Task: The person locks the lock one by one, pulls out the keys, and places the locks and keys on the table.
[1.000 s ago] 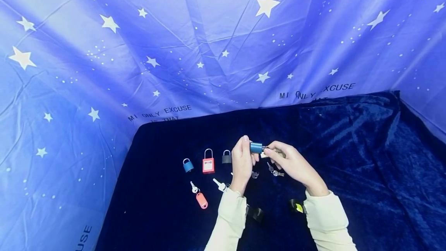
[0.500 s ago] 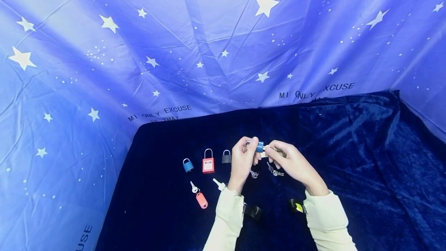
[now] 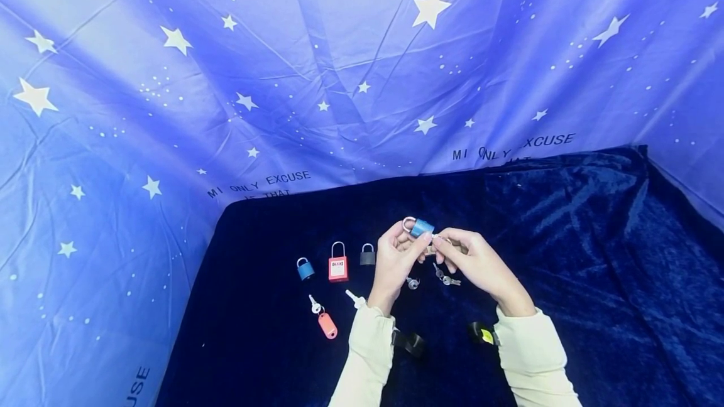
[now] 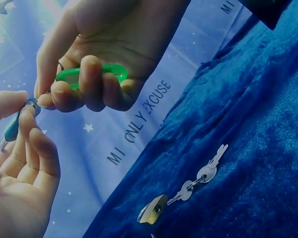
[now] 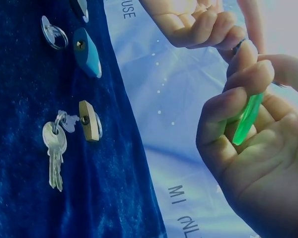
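Note:
My left hand holds a small blue padlock between thumb and fingers, raised above the cloth. Its silver shackle points up and left in the head view. My right hand pinches something small at the padlock's bottom end, where the fingertips of both hands meet. Curled fingers of that hand also hold a bright green key tag, seen too in the right wrist view. The key is mostly hidden by the fingers. Below the hands, a brass padlock lies beside a pair of silver keys.
On the dark blue velvet cloth lie another blue padlock, a red padlock and a black padlock. Nearer are a key with a red tag and a pale key. A starry curtain hangs behind.
The blue padlock has tilted, and its shackle, hidden at first, now shows beyond my left fingers. My left thumb has shifted towards the padlock's bottom end. My right hand has barely moved.

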The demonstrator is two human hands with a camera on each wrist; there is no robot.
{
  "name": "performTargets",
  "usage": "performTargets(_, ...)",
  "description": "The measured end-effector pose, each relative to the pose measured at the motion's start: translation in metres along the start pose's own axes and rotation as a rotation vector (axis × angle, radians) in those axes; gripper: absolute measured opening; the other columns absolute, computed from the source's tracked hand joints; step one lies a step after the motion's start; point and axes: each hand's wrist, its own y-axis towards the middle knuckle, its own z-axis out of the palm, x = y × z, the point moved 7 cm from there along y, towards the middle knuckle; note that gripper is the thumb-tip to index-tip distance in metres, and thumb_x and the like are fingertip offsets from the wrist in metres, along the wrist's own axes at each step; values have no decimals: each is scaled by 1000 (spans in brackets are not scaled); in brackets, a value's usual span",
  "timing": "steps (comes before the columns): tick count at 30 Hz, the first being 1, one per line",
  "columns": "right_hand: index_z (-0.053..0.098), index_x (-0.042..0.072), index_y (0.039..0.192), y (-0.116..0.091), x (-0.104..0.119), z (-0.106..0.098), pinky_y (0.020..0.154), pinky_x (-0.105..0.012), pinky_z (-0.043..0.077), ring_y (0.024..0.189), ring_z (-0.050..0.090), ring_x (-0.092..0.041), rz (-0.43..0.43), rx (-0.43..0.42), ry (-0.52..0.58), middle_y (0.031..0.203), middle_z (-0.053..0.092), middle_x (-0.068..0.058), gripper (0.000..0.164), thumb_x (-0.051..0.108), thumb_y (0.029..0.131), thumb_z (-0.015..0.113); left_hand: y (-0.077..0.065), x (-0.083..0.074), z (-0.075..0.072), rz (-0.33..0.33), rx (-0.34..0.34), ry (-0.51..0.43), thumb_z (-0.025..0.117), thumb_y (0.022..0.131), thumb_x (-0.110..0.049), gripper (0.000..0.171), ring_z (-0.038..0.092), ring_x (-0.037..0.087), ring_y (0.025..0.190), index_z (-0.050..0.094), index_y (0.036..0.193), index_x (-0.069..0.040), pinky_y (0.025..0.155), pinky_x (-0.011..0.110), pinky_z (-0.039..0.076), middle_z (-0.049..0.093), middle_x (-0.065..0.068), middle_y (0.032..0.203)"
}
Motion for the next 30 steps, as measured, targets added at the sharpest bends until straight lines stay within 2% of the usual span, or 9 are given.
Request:
performTargets(4, 59, 12, 84, 0, -3, 0, 53, -35, 40, 56, 49, -25, 20, 9, -20, 70, 56, -9, 29, 36, 94, 45, -1, -1, 2, -18, 9, -3, 67, 81, -17, 35, 53, 15, 59, 52, 108, -1, 54, 24, 45, 60, 5, 78)
performTargets(8, 60, 14, 84, -1, -2, 0, 56, -36, 42, 56, 50, -22, 5, 22, -47, 69, 56, -15, 33, 40, 95, 42, -1, 2, 2, -41, 3, -10, 67, 80, -13, 37, 57, 15, 65, 52, 113, -3, 58, 26, 49, 63, 7, 87)
performTargets(12, 60, 16, 81, -1, -3, -1, 57, -33, 42, 56, 51, -21, -8, 17, -88, 68, 56, -15, 34, 41, 95, 41, 1, 5, 2, -49, -8, -7, 67, 79, -10, 35, 60, 16, 68, 54, 111, -5, 65, 40, 52, 63, 9, 87)
performTargets(15, 59, 17, 80, -1, -5, -3, 58, -32, 43, 57, 52, -21, 2, 14, -120, 67, 57, -11, 34, 42, 95, 41, 2, 6, 1, -23, -26, 30, 68, 79, -9, 32, 62, 27, 68, 55, 107, -3, 65, 50, 50, 63, 14, 82)
performTargets(17, 59, 17, 80, -1, -6, -4, 60, -31, 43, 58, 53, -21, 7, 15, -141, 67, 57, -7, 33, 41, 95, 41, 3, 8, -1, -9, -51, 80, 69, 78, -11, 30, 61, 33, 67, 57, 105, -3, 62, 45, 51, 63, 15, 80)
performTargets(19, 59, 17, 81, -1, -7, -5, 60, -30, 43, 57, 53, -20, 7, 11, -162, 67, 57, -4, 31, 40, 95, 42, 3, 9, -3, -3, -78, 120, 70, 77, -12, 30, 60, 34, 67, 58, 104, -4, 59, 37, 51, 63, 15, 80)
performTargets(23, 57, 17, 80, 0, -9, -8, 57, -28, 43, 55, 51, -16, 3, -10, -200, 66, 55, -4, 30, 39, 95, 43, 2, 9, -4, -29, -100, 139, 73, 75, -16, 33, 60, 20, 68, 59, 104, -6, 60, 22, 48, 64, 9, 81)
performTargets(27, 57, 20, 80, 0, -13, -9, 51, -28, 42, 52, 49, -15, 8, -34, -219, 64, 52, -2, 29, 43, 93, 45, 2, 10, -5, -51, -118, 96, 74, 72, -12, 44, 57, 8, 66, 56, 112, -7, 63, 20, 49, 61, 7, 79)
performTargets(30, 58, 23, 81, 0, -14, -9, 47, -29, 40, 50, 47, -15, 11, -43, -232, 63, 51, 1, 27, 45, 92, 46, 3, 10, -6, -46, -126, 75, 73, 72, -8, 56, 58, 9, 67, 50, 123, -13, 66, 24, 50, 61, 12, 81)
